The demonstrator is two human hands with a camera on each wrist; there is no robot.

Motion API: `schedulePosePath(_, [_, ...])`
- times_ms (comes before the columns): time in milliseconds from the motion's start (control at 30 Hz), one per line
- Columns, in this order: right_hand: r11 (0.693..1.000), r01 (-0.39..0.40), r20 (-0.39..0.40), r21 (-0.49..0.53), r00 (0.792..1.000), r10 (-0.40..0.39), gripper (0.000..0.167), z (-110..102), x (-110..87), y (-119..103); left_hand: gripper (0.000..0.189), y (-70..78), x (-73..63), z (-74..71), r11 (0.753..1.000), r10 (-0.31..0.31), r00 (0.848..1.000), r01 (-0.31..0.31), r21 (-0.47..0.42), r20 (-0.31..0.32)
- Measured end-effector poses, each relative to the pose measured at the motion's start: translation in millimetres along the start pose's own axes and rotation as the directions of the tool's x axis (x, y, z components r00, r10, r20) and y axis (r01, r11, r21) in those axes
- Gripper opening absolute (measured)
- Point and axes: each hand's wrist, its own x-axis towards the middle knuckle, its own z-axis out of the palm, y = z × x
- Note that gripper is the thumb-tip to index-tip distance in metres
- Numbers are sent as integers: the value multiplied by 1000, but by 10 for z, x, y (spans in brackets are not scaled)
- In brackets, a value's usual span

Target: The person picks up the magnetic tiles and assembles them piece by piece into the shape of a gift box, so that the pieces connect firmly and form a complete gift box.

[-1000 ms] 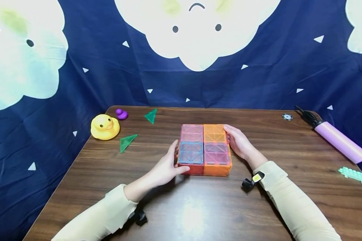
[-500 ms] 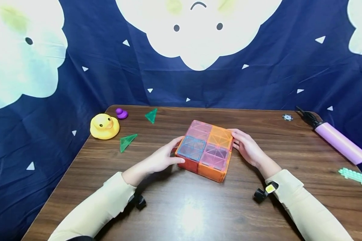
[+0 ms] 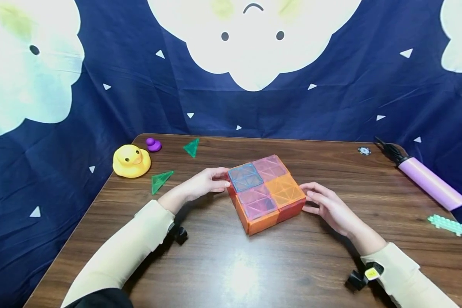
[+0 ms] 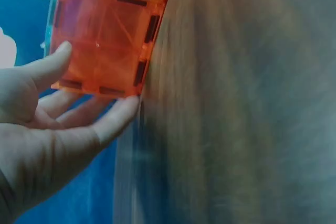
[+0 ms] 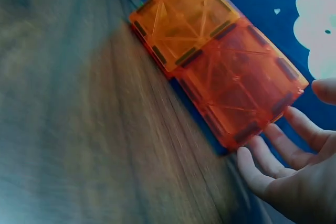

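A flat box of see-through magnetic tiles (image 3: 270,182) sits turned at an angle on the table; its top has blue, pink and orange squares, and its sides are red and orange. My left hand (image 3: 205,185) holds the box at its left corner, with the thumb against a red side tile (image 4: 105,45) and the other fingers round the corner. At the opposite corner my right hand (image 3: 336,211) has its fingertips (image 5: 247,156) at the lower edge of a red side tile (image 5: 239,80), its thumb apart from the box.
Two green triangle tiles (image 3: 161,181), a yellow toy duck (image 3: 131,161) and a small purple duck (image 3: 153,145) stand to the left. On the right lie a poker chip (image 3: 364,150), a lilac cylinder with a black end (image 3: 433,182) and a mint-green bumpy strip (image 3: 448,224).
The box has rotated clockwise on the table, its blue square moving toward the far left. My left hand has moved slightly farther away; my right hand has come nearer and to the right.
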Motion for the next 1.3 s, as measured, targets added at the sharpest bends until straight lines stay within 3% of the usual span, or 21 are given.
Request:
schedulePosePath(133, [998,-20,7,-54,1000,20,27,41,-108,-43,54,-10,121,-57,998,-40,999,42,-56,36])
schedulePosePath(233, [997,-11,2,-77,1000,11,28,41,-133,-48,56,3,147,-20,992,-78,997,78,-95,3])
schedulePosePath(300, [997,8,-23,-73,1000,-10,31,33,-122,-40,57,31,105,72,980,-121,990,106,-171,-76])
schedulePosePath(367, [998,34,-55,-51,998,-37,36,44,-71,-27,56,62,-1,206,955,-164,968,108,-277,-189])
schedulePosePath(467, [998,59,-116,-14,991,-60,48,72,37,-10,58,126,-203,463,909,-189,930,44,-415,-315])
schedulePosePath(500, [998,59,-129,-4,990,-59,52,88,78,-5,59,147,-267,551,897,-183,925,19,-442,-332])
schedulePosePath(567, [999,49,-135,20,990,-46,58,128,160,9,63,173,-377,710,873,-167,931,-12,-487,-323])
schedulePosePath(667, [998,13,-116,66,993,-5,62,211,259,47,66,197,-485,896,847,-141,954,-22,-532,-264])
schedulePosePath(800, [995,-11,-85,101,996,20,62,326,316,105,67,194,-509,1002,824,-109,971,-32,-566,-213])
schedulePosePath(1033, [992,8,-129,126,992,9,62,413,273,148,66,194,-384,946,803,-104,973,-39,-595,-205])
schedulePosePath(1233, [986,31,-176,161,984,-2,60,455,231,137,65,226,-298,859,807,-116,979,-5,-591,-168])
schedulePosePath(1300, [985,43,-185,165,983,-11,60,458,228,129,63,238,-287,817,819,-126,980,14,-573,-156])
